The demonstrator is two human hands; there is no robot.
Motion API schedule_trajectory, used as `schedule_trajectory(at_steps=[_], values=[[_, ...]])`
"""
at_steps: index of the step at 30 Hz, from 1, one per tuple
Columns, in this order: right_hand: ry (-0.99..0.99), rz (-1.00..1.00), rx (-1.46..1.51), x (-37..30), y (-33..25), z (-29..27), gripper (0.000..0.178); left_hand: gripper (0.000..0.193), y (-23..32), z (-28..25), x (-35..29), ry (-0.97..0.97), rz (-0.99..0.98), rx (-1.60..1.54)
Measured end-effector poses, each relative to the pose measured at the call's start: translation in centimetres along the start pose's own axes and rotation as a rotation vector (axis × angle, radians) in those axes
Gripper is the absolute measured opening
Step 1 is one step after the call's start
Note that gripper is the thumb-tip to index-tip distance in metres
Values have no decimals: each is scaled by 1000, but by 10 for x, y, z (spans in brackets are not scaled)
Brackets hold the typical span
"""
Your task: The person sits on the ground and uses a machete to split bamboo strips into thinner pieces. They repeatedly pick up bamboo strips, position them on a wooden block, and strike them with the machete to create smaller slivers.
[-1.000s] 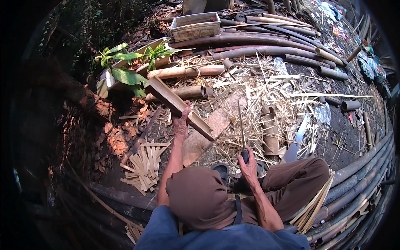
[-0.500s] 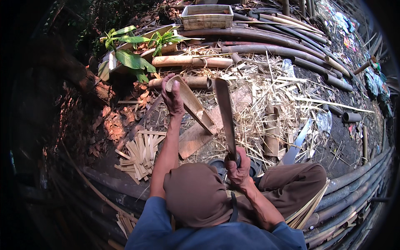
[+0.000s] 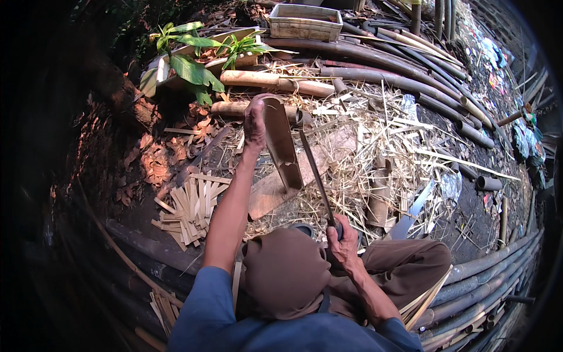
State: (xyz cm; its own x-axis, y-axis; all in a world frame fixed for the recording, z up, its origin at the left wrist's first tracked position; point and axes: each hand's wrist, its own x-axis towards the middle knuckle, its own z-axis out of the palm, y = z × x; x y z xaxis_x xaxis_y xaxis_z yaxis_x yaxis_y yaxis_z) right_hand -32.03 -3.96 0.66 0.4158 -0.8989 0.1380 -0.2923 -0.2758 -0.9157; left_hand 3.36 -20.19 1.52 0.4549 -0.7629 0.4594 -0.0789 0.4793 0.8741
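My left hand (image 3: 255, 124) grips the upper end of a split bamboo piece (image 3: 281, 141), a half-tube with its hollow side showing. Its lower end rests on a flat wooden block (image 3: 263, 202). In my right hand (image 3: 346, 239) is the dark handle of a machete (image 3: 318, 176). The long blade points up and away, seen nearly edge-on, just right of the bamboo and seemingly apart from it. Left of the block lies a pile of short bamboo strips (image 3: 193, 205).
Shavings (image 3: 346, 170) litter the ground. A bamboo log (image 3: 275, 82) and dark poles (image 3: 387, 76) lie beyond, near a pale crate (image 3: 306, 22) and a leafy plant (image 3: 190, 69). A saw blade (image 3: 413, 214) lies to the right. More poles (image 3: 487, 264) are stacked alongside.
My left hand has shifted right, turning the bamboo more upright, its lower end still on the block. The machete blade has turned from broadside to nearly edge-on, its tip lower.
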Motion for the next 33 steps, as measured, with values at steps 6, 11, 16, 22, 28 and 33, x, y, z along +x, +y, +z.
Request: schedule_trajectory(at_steps=[6, 11, 16, 22, 28, 33], values=[[-197, 291, -322, 10, 62, 0, 33, 45, 38, 48, -9, -10, 150, 199], [-78, 239, -199, -5, 37, -15, 30, 46, 41, 47, -17, -9, 126, 222], [-14, 47, 93, -3, 59, -23, 32, 43, 47, 58, -10, -22, 123, 266], [-192, 358, -263, -10, 36, -14, 41, 44, 37, 31, -19, 163, 120, 277], [-5, 476, -35, -20, 18, -7, 44, 84, 61, 51, -55, 172, 307, 208], [3, 505, 82, -27, 46, 11, 41, 98, 30, 60, -49, 51, 172, 193]])
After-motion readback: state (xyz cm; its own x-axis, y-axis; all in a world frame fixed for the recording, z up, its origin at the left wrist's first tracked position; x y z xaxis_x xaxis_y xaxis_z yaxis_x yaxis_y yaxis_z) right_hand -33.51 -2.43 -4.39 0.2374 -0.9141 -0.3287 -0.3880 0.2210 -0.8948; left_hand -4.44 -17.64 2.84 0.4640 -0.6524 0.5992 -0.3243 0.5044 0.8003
